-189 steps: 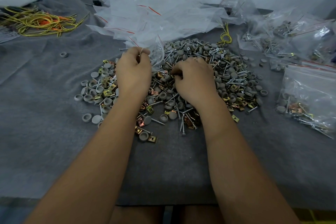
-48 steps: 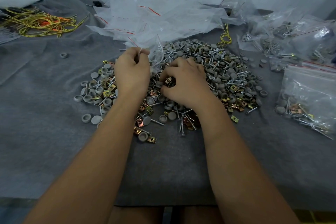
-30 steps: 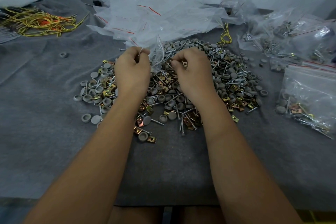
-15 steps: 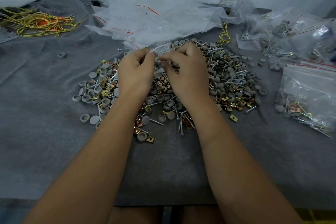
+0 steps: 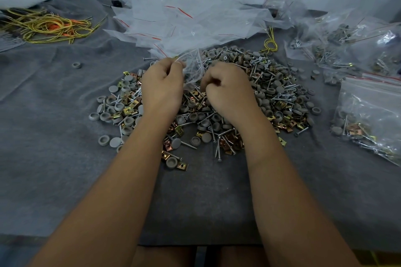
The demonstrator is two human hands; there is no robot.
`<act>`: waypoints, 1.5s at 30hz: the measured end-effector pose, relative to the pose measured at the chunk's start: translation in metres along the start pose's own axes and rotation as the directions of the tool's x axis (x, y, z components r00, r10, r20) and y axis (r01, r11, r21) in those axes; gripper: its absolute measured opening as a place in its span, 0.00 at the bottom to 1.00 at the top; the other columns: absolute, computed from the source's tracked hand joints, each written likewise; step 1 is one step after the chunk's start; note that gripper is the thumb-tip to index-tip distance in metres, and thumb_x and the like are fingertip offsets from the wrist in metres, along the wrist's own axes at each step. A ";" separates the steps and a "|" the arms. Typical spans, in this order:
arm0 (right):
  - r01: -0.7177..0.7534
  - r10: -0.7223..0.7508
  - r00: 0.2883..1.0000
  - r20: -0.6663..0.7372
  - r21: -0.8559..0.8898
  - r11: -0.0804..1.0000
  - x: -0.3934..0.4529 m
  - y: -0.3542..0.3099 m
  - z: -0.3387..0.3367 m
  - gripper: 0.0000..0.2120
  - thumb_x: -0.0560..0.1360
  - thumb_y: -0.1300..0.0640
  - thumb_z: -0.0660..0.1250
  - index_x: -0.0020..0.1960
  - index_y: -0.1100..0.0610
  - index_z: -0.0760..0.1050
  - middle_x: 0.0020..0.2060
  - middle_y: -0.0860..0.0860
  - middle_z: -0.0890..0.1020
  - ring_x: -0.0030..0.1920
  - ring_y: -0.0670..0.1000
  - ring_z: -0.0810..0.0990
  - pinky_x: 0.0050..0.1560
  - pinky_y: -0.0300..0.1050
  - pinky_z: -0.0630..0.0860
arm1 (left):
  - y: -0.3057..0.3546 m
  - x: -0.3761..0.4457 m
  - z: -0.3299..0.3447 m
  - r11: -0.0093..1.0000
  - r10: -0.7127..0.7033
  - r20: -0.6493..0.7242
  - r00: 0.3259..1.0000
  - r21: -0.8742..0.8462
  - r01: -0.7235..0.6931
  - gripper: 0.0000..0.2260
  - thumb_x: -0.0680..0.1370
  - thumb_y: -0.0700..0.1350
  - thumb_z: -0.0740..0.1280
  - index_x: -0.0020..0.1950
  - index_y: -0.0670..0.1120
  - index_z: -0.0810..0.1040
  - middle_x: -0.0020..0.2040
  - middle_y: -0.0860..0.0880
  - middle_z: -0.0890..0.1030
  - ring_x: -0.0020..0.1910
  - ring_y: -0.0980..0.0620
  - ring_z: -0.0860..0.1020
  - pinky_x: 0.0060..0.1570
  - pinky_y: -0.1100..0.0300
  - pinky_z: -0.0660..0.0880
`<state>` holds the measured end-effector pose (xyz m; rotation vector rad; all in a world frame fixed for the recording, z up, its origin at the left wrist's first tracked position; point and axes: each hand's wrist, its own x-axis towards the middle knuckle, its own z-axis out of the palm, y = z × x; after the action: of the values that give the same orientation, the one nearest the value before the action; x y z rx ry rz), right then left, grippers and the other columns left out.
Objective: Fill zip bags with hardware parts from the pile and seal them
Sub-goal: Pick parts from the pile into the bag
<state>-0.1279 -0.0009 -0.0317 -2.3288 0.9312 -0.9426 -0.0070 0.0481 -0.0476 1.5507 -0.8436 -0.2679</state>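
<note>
A pile of hardware parts [image 5: 280,97], grey caps, screws and brass clips, lies on the grey cloth in front of me. My left hand [image 5: 161,86] pinches the rim of a small clear zip bag [image 5: 193,66] and holds it over the pile; a few screws show inside it. Just right of the bag, my right hand [image 5: 226,89] rests low on the pile with its fingers curled among the parts. What those fingers hold is hidden.
A heap of empty zip bags [image 5: 195,19] lies behind the pile. Filled bags [image 5: 373,115] sit at the right, more filled bags [image 5: 355,47] at the back right. Yellow and orange ties [image 5: 47,26] lie at the far left. A stray grey cap [image 5: 76,65] sits alone.
My right hand has dropped from the bag's mouth down onto the pile. My left hand keeps hold of the bag in about the same place.
</note>
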 end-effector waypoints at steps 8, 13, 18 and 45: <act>0.127 0.008 0.936 0.352 -0.360 0.924 -0.002 0.006 0.004 0.16 0.67 0.50 0.58 0.51 0.51 0.77 0.42 0.47 0.65 0.51 0.49 0.59 0.58 0.50 0.57 | 0.000 0.000 0.000 1.000 -0.007 -0.002 1.000 0.013 0.007 0.11 0.75 0.48 0.58 0.43 0.52 0.80 0.18 0.57 0.67 0.21 0.59 0.63 0.31 0.57 0.65; 0.129 0.001 0.938 0.348 -0.350 0.928 -0.003 0.008 0.006 0.09 0.70 0.51 0.64 0.49 0.49 0.76 0.45 0.48 0.67 0.53 0.50 0.61 0.61 0.50 0.56 | -0.001 0.000 0.000 1.000 -0.002 -0.003 1.000 0.015 0.002 0.12 0.75 0.48 0.57 0.43 0.50 0.80 0.18 0.57 0.66 0.21 0.59 0.63 0.31 0.57 0.64; 0.137 -0.033 0.954 0.299 -0.333 0.933 -0.001 0.010 0.009 0.07 0.70 0.51 0.66 0.47 0.49 0.78 0.44 0.46 0.70 0.51 0.48 0.62 0.59 0.49 0.58 | -0.002 0.001 0.001 1.000 -0.006 -0.002 1.000 0.013 0.006 0.11 0.76 0.45 0.58 0.42 0.52 0.80 0.18 0.57 0.67 0.20 0.60 0.62 0.30 0.58 0.62; 0.082 -0.113 0.937 -0.331 -0.108 0.991 0.004 0.009 0.008 0.05 0.71 0.59 0.73 0.47 0.56 0.83 0.50 0.53 0.78 0.53 0.55 0.72 0.54 0.48 0.70 | -0.002 -0.002 0.004 0.990 0.087 0.121 0.989 0.103 -0.100 0.14 0.76 0.51 0.59 0.48 0.47 0.82 0.20 0.58 0.70 0.19 0.59 0.64 0.29 0.59 0.63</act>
<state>-0.1235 -0.0088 -0.0410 -2.3514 1.0144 -1.3997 -0.0100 0.0464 -0.0505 1.6038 -1.0344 -0.2494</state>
